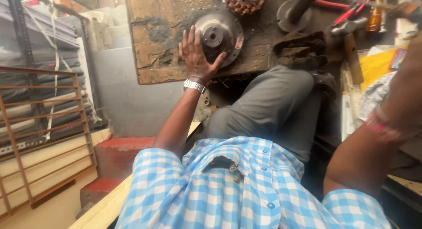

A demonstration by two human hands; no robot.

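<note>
My left hand (196,54) lies flat with fingers spread on a worn wooden board (154,40). Its thumb and palm press against the rim of a round grey metal disc with a central hub (218,33). A metal watch sits on that wrist. My right hand (406,79) is a blur at the right edge, past a red thread on the wrist, and is cut off by the frame. Whether it holds anything is not visible. It hovers over a cluttered bench near a hammer (351,42).
On the board are a copper-wound stator (244,1), a metal flange with a shaft (293,10) and a dark rag (301,49). Red-handled pliers (351,10), an amber bottle (374,16) and yellow paper (376,66) lie at right. A metal grille (39,137) and a red step (118,154) are at left.
</note>
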